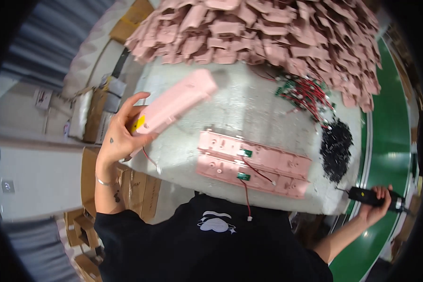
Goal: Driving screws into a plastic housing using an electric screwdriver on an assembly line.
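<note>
My left hand (122, 133) is closed round one end of a long pink plastic housing (178, 101), held tilted over the left of the table. A yellow sticker sits near my fingers, and a thin wire hangs below. At the far right my right hand (377, 207) grips a black electric screwdriver (362, 195), its bit pointing left towards the table edge. Two open pink housings (263, 177) lie side by side at the table's near edge. Each bears a small green circuit board (245, 153) with a red and black wire lead.
A tall heap of pink plastic shells (268, 33) covers the table's far side. Right of centre lies a tangle of green boards with red wires (308, 96), beside a pile of small black parts (336, 150). A green conveyor-like surface (390, 141) runs along the right; cardboard boxes (138, 192) stand left.
</note>
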A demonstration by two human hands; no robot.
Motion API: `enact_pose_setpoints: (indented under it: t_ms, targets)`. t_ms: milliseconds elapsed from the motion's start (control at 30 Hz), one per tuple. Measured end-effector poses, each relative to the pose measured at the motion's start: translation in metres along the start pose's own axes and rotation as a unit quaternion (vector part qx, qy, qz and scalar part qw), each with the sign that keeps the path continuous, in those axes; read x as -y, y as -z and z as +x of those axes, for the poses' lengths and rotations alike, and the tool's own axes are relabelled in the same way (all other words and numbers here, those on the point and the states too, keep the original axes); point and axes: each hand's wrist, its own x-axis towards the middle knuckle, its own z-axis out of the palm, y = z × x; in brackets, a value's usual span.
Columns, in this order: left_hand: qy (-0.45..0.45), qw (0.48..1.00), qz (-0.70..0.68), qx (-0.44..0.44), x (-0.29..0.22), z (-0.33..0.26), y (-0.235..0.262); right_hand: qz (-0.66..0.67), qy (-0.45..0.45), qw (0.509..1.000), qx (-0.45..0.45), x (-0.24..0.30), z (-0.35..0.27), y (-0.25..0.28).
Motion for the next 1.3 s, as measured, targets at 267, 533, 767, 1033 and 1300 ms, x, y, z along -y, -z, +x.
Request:
enact_pose_setpoints:
  t_ms: [267,533,767,1033,1300]
  targets:
    - [0.12,0.91,0.332,-0.219,0.098,-0.003,0.02,0.037,-0.012,0.997,0.065,0.001,0.024,-0.019]
    - [0.097,0.927,0.321,-0.171,0.077,-0.009,-0.003,0.022,-0.018,0.998,0.06,0.001,0.008,-0.02]
    - [0.114,0.931,0.306,-0.163,0.081,-0.005,0.001,0.032,-0.021,0.998,0.05,-0.002,0.01,-0.023]
    - [0.056,0.918,0.319,-0.227,0.096,0.081,0.052,0.034,-0.042,0.995,0.088,-0.01,0.03,-0.026]
    - [-0.093,0.888,0.43,-0.135,0.211,0.182,0.066,-0.077,0.079,0.989,-0.102,0.009,-0.019,-0.058]
